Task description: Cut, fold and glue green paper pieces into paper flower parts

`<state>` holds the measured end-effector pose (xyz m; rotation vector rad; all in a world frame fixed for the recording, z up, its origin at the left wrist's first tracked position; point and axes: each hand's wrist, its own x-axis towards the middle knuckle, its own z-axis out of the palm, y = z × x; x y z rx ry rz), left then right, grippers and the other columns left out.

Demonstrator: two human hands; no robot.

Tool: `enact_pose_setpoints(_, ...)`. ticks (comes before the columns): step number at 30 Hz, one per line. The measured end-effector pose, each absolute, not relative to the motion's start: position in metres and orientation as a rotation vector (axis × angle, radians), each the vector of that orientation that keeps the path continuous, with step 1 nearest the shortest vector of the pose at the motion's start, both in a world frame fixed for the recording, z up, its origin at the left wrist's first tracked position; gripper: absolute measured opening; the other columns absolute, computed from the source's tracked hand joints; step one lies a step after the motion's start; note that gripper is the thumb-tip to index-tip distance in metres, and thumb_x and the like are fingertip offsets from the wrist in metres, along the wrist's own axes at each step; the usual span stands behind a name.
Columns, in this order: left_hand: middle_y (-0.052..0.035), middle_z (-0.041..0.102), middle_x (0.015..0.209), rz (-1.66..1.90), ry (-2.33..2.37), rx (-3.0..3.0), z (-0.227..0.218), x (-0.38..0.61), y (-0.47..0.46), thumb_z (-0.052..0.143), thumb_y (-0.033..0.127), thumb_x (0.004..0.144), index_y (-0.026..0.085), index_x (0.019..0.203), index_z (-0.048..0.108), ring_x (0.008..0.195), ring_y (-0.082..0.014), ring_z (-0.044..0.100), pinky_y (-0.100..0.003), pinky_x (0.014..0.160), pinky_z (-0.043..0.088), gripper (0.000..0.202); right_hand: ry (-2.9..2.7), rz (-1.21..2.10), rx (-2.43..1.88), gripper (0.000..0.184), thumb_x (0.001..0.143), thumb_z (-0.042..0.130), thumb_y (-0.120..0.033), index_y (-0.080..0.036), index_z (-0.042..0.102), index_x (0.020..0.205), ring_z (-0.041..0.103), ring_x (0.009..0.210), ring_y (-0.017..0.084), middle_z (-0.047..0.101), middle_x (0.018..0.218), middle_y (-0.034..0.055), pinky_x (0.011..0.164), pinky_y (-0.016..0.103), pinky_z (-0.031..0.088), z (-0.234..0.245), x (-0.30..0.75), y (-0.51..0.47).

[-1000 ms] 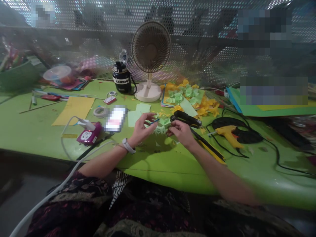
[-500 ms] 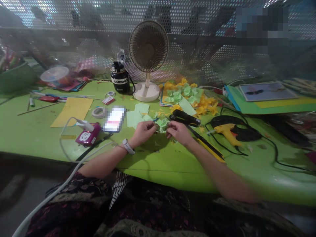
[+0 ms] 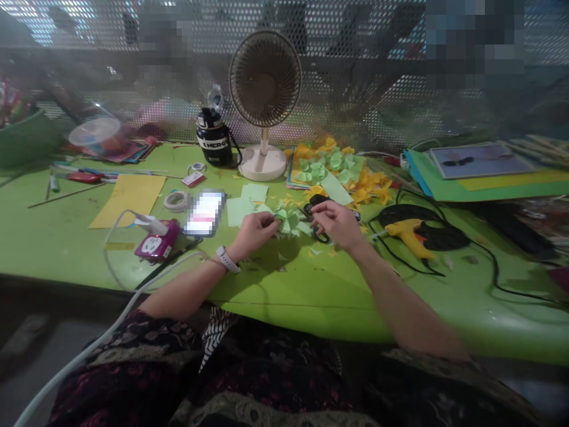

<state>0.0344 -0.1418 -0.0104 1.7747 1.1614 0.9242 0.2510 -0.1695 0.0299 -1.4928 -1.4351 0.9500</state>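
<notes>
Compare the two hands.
The left hand pinches a pale green paper flower, while the right hand is raised beside it, above a black tool. The left wrist wears a white watch; the right wrist is bare. Both hands are bare, over the green table.

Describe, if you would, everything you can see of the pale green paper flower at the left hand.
The pale green paper flower is a small bunch of folded, crinkled, matte paper petals, slightly ragged at the edges. The left hand holds it from the side with its fingertips, above the green tabletop. Whether it touches the tabletop cannot be told.
</notes>
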Motion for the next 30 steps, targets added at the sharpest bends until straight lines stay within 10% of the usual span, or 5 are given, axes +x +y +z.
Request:
enact_pose_setpoints(19,-0.0036,0.062,0.061,0.538,1.392,2.128,-0.003,0.037,-0.147,0.058,0.035,0.083,0.014,0.078,0.072,0.053,-0.0132,0.048,-0.027,0.054,0.033,0.026,-1.396,0.694,-1.442,0.012,0.074,0.063,-0.025,-0.016,0.066,0.082,0.059,0.046,0.011,0.066,0.060,-0.0004,0.047,0.022,0.051,0.041,0.282,-0.160)
enact_pose_setpoints(30,0.0060,0.044,0.049,1.206,1.227,1.849,0.000,0.029,-0.141,0.059,0.025,0.078,0.015,0.081,0.067,0.047,-0.0078,0.037,-0.021,0.049,0.029,0.013,-0.862,0.381,-1.231,0.008,0.068,0.062,-0.014,-0.014,0.066,0.074,0.052,0.037,0.007,0.062,0.050,-0.0034,0.039,0.018,0.044,0.077,0.332,-0.156)
